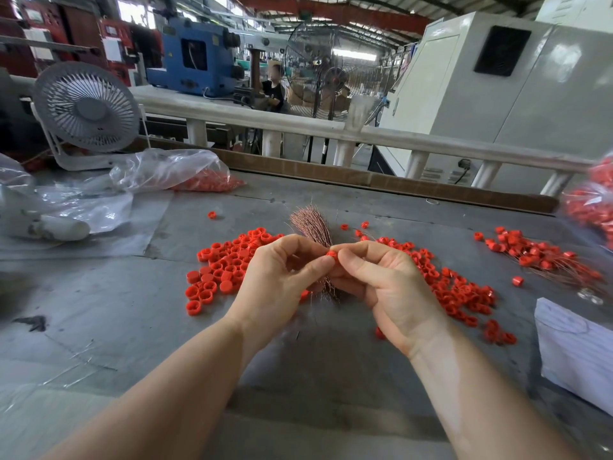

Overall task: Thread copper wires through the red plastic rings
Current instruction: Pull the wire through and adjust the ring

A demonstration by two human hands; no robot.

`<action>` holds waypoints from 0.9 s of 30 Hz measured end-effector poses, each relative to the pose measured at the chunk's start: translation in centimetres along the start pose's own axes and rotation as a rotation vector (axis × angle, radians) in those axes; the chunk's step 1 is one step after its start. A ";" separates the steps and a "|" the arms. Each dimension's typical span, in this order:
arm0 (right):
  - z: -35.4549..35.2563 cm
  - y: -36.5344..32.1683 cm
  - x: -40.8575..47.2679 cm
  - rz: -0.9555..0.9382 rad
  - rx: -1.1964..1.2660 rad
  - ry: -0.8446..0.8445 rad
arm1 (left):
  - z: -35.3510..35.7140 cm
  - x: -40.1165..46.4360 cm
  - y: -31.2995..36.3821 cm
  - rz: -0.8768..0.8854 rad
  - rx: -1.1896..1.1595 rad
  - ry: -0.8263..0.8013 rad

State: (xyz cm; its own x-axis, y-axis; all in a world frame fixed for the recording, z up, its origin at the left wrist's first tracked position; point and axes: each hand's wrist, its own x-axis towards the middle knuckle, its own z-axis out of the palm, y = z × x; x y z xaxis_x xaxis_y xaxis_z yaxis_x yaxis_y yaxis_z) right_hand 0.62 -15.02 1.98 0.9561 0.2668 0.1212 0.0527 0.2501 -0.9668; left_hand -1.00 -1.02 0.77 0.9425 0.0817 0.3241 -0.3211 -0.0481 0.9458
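Note:
A single red plastic ring (331, 254) is pinched between the fingertips of both hands above the table's middle. My left hand (278, 280) also grips a bundle of thin copper wires (311, 225) that fans out upward behind the fingers and pokes out below the palm. My right hand (381, 280) pinches the ring from the right with thumb and forefinger. A heap of loose red rings (222, 270) lies on the table to the left of my hands. Another heap of red rings (464, 293) lies to the right.
A pile of rings with wires in them (537, 254) lies far right. A clear bag of red rings (185, 174) and a small grey fan (87, 109) stand at the back left. A white stack (577, 346) sits at the right edge. A second bag of rings (593, 200) is at far right.

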 end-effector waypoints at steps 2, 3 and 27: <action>0.0 0.2 0.0 -0.011 -0.045 0.033 | 0.1 0.0 -0.1 0.045 0.111 0.002; 0.1 0.3 0.0 -0.015 -0.063 0.045 | 0.2 0.0 -0.1 0.067 0.166 0.005; 0.5 0.2 0.0 -0.092 0.038 0.040 | 0.4 -0.3 0.3 0.204 0.299 0.071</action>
State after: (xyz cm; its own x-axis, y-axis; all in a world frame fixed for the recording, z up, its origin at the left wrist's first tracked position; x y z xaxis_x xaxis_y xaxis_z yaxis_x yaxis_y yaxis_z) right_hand 0.48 -14.55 1.89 0.9584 0.2042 0.1992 0.1304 0.3074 -0.9426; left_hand -1.34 -1.45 0.94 0.8497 0.1085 0.5159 -0.4506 -0.3585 0.8176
